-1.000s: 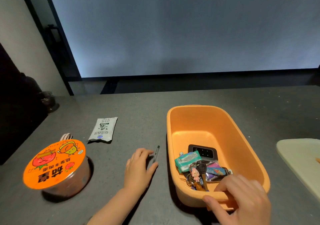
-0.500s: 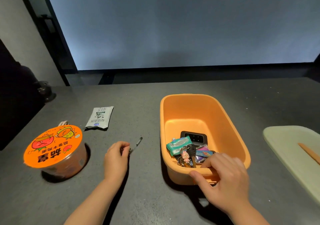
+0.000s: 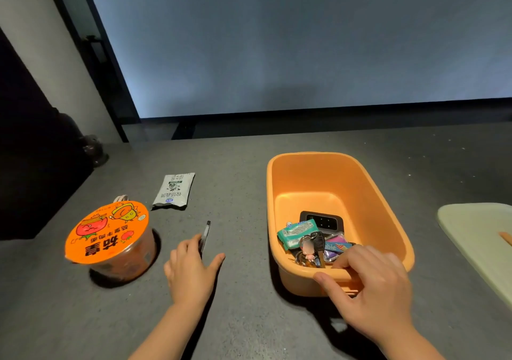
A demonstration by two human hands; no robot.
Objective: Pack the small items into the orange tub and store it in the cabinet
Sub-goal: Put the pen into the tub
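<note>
Gripping the near rim of the orange tub (image 3: 329,182) at lower right of the frame, my right hand (image 3: 371,285) pinches it, thumb outside. My left hand (image 3: 191,268), lower centre, lies loosely open on the grey counter (image 3: 235,182), fingers touching a black pen (image 3: 205,235). Keys (image 3: 313,251) and packets sit inside the tub.

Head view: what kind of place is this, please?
Probably a home or office counter, though that is uncertain: a dark grey countertop before a large pale screen or panel, with an instant noodle bowl and an orange tub of small items.
</note>
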